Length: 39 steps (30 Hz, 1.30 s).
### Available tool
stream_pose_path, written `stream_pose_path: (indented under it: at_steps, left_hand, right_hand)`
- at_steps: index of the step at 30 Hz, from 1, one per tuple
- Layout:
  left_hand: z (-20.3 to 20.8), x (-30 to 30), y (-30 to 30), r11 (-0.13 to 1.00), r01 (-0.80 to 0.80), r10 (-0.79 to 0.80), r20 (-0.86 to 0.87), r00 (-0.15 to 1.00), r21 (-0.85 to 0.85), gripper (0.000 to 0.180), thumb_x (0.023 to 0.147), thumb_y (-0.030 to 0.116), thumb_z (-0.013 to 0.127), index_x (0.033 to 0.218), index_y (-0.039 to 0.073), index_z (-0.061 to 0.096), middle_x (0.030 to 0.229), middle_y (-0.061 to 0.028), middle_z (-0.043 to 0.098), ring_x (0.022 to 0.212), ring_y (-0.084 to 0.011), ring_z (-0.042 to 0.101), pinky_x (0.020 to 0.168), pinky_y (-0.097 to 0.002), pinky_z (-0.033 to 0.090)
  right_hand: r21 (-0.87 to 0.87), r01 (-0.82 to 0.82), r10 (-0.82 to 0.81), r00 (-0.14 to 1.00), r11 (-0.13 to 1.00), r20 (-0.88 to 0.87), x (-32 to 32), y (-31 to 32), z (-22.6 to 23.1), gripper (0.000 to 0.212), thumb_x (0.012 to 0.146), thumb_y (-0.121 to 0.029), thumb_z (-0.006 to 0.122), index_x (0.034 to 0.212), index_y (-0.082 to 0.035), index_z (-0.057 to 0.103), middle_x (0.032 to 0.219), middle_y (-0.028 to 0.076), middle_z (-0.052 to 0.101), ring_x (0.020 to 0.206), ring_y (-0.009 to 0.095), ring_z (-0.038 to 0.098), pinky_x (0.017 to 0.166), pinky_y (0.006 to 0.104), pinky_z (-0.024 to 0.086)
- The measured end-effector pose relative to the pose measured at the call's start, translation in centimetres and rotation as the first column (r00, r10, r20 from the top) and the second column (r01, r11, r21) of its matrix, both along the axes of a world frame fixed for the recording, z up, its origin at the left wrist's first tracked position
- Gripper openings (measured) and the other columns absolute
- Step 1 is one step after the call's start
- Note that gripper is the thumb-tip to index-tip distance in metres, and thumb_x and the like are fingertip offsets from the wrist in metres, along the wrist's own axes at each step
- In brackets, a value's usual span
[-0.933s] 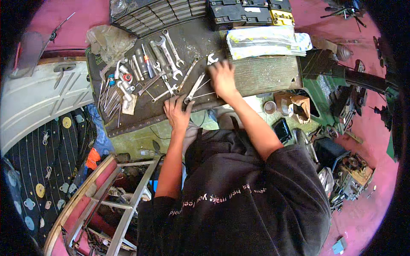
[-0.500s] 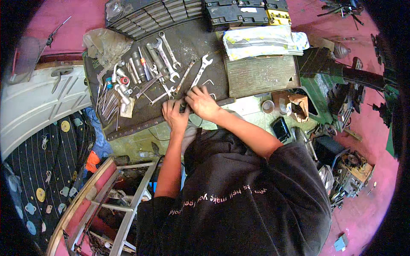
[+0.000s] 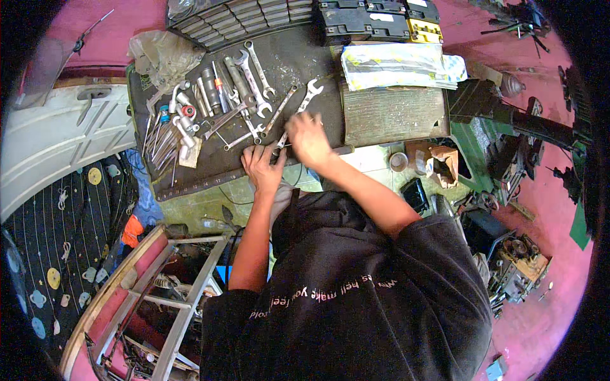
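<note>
My left hand rests at the front edge of the dark workbench, fingers stretched over the edge and apart, thumb near the lower end of a large open-ended wrench. My right hand is over the lower part of that wrench, its fingers smeared by motion, so what it may hold is hidden. Left of it lies a slim ring wrench. Farther left are several more wrenches, grey sockets and tubes, T-shaped socket pieces and a bundle of thin metal rods.
A black drawer rack and black batteries stand at the back. A plastic-wrapped packet lies on a ribbed panel at right. A metal ladder is low left; a white vehicle door stands at left.
My right hand has lifted slightly and moved up along the wrench, turning blurred. The fingers of my left hand have straightened at the bench edge. The whole view has shifted a little.
</note>
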<state>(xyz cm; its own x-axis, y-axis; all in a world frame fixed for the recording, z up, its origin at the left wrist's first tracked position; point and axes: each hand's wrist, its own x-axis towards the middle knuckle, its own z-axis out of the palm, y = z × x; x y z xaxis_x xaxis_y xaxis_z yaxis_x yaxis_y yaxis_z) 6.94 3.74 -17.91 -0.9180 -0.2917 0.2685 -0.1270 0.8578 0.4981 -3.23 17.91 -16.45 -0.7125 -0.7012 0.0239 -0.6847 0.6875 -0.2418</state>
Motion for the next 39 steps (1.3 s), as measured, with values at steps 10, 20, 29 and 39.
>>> stream_pose_path:
  at_steps: [10,20,29,39]
  left_hand:
    - [0.7,-0.4,0.6,1.0,-0.017,0.017,0.012,1.0,0.012,0.027,0.075,0.025,0.086,0.098,0.012,0.078,0.09,-0.0052,0.065,0.099,-0.0304,0.058,0.091,-0.0468,0.045]
    - [1.4,0.0,0.6,1.0,0.009,-0.009,-0.029,1.0,0.012,0.028,0.075,0.023,0.085,0.099,0.011,0.077,0.09,-0.006,0.064,0.1,-0.0308,0.057,0.09,-0.0481,0.044]
    - [7.7,-3.0,0.9,0.998,-0.018,0.006,-0.177,0.984,-0.065,0.024,0.069,0.017,0.085,0.09,0.011,0.075,0.085,-0.006,0.062,0.095,-0.0317,0.058,0.089,-0.0481,0.043]
    - [16.1,-7.6,1.6,0.994,0.016,-0.052,-0.354,0.934,-0.105,0.027,0.073,0.02,0.089,0.096,0.013,0.078,0.088,-0.0043,0.063,0.096,-0.0296,0.059,0.089,-0.0473,0.041]
  right_hand:
    - [-0.002,0.239,-0.237,0.962,0.971,-0.133,-5.6,2.1,0.7,0.018,0.091,-0.016,0.058,0.103,-0.008,0.068,0.106,0.011,0.066,0.114,0.032,0.056,0.105,0.0567,0.039]
    - [-0.156,0.06,-0.06,0.998,0.986,0.003,-3.7,0.6,2.5,0.039,0.089,-0.012,0.059,0.127,-0.011,0.069,0.115,0.009,0.066,0.121,0.033,0.055,0.105,0.0596,0.037]
    - [-0.242,-0.049,0.052,0.999,0.969,0.005,-3.9,3.1,5.4,0.04,0.084,-0.009,0.067,0.123,-0.016,0.072,0.119,0.006,0.067,0.121,0.033,0.054,0.108,0.058,0.034]
    - [-0.415,0.038,-0.032,0.999,0.909,0.021,-5.8,2.6,10.2,0.038,0.08,-0.01,0.069,0.117,-0.014,0.074,0.112,0.007,0.072,0.117,0.032,0.056,0.107,0.058,0.031]
